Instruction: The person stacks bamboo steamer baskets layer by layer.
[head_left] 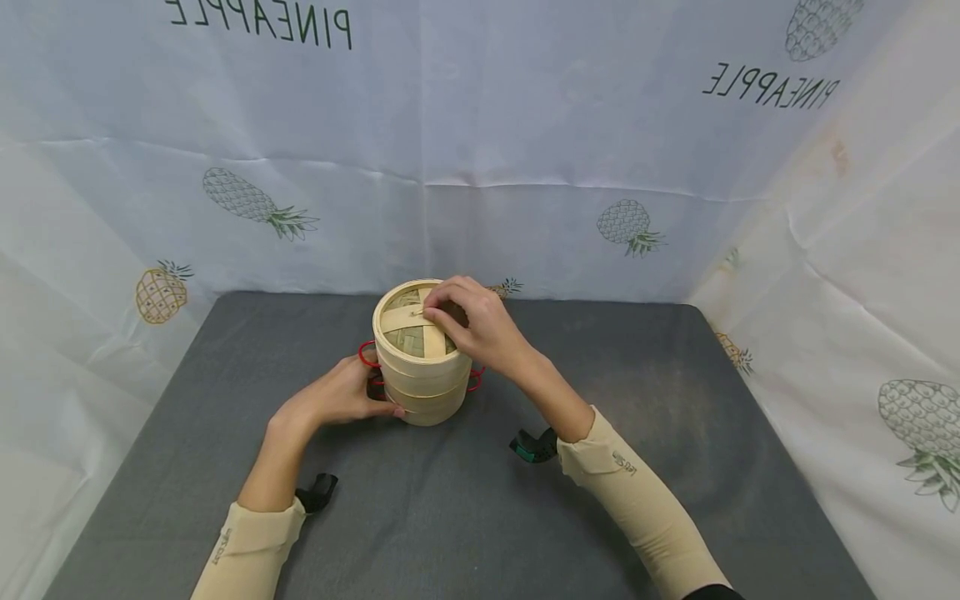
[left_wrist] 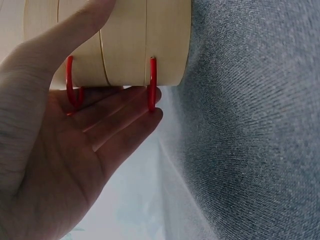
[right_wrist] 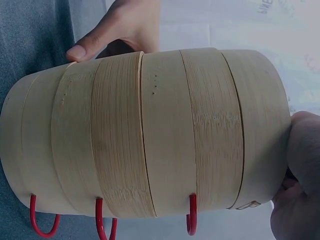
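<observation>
A round bamboo steamer (head_left: 425, 390) stands upright on the table, its tiers stacked. Its woven lid (head_left: 408, 339) with crossed bamboo strips sits on top. My left hand (head_left: 339, 390) holds the lower left side, thumb in front and fingers reaching behind by the red loop handles (left_wrist: 153, 82). At the lid's centre, my right hand (head_left: 482, 323) pinches the small loop with thumb and fingers. In the right wrist view the stacked tiers (right_wrist: 170, 130) show three red loops along one side, and the lid (right_wrist: 262, 125) lies flush against the top tier.
A dark grey cloth covers the table (head_left: 637, 500). Behind it hangs a pale curtain (head_left: 510, 125) printed with pineapples, close to the table's back edge. Black straps (head_left: 534, 446) stick out from the sleeves near both wrists.
</observation>
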